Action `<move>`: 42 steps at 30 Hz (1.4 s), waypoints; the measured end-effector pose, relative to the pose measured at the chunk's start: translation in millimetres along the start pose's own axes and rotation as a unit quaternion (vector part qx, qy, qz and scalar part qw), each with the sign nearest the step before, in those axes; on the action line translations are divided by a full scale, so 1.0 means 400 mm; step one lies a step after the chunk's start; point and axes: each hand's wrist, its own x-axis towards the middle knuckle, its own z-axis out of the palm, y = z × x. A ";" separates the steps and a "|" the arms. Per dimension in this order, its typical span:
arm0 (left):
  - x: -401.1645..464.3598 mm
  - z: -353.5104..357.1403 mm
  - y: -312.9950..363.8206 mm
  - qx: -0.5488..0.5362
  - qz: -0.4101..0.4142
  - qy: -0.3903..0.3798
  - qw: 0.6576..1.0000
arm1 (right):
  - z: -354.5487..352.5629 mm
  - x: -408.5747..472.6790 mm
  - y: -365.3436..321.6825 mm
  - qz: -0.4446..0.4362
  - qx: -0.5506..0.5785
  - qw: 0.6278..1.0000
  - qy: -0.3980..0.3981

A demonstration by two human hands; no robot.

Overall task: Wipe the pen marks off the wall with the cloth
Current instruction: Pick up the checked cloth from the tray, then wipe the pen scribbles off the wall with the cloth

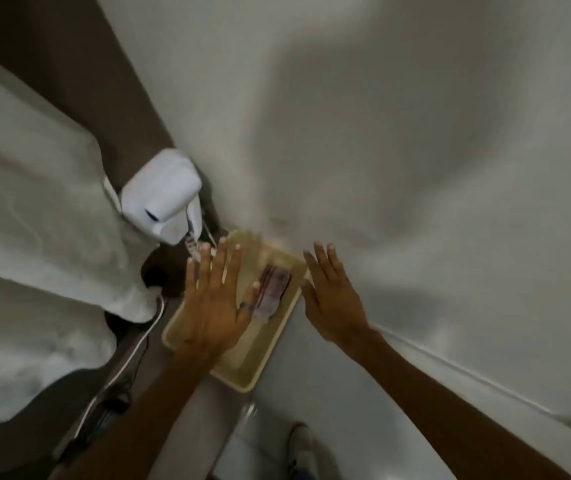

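Observation:
A folded striped cloth (272,292), reddish and white, lies in a pale yellow tray (270,362) set against the white wall (398,133). My left hand (213,299) hovers flat over the tray's left half, fingers spread, a ring on the thumb, which is close to the cloth. My right hand (332,296) is spread open just right of the tray, in front of the wall. Neither hand holds anything. The picture is blurred and I make out no pen marks on the wall.
A white wall-mounted appliance (161,195) with a coiled cord hangs left of the tray. White fabric (35,188) fills the left side. A white cable (131,355) runs down over a dark surface. A shoe (299,445) shows on the floor below.

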 end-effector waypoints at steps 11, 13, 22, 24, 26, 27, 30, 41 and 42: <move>-0.086 0.626 -0.259 0.046 -0.017 -0.106 0.993 | 0.717 0.346 0.157 0.164 -0.010 0.980 -0.112; -0.097 0.678 -0.296 0.066 -0.012 -0.112 0.991 | 0.790 0.330 0.173 0.144 -0.035 0.984 -0.100; -0.161 0.640 -0.154 0.023 -0.096 -0.019 0.995 | 0.628 0.292 0.177 0.019 0.098 0.994 -0.046; -0.207 0.618 -0.087 0.000 -0.084 0.036 0.996 | 0.571 0.194 0.190 -0.049 0.170 0.983 0.046; -0.279 0.617 -0.011 -0.009 -0.072 0.051 0.996 | 0.549 0.058 0.237 -0.067 0.195 0.975 0.081; -0.323 0.626 0.028 -0.013 -0.070 0.045 0.996 | 0.548 -0.018 0.275 -0.062 0.190 0.977 0.075; -0.446 0.684 0.143 -0.034 -0.047 -0.017 0.998 | 0.576 -0.244 0.423 0.012 0.173 0.984 0.036; -0.767 1.281 0.416 -0.036 0.087 -0.302 0.949 | 0.887 -0.906 1.068 0.283 0.041 0.957 -0.041; -0.777 1.352 0.427 -0.037 0.101 -0.299 0.948 | 0.918 -0.936 1.126 0.284 0.023 0.958 -0.040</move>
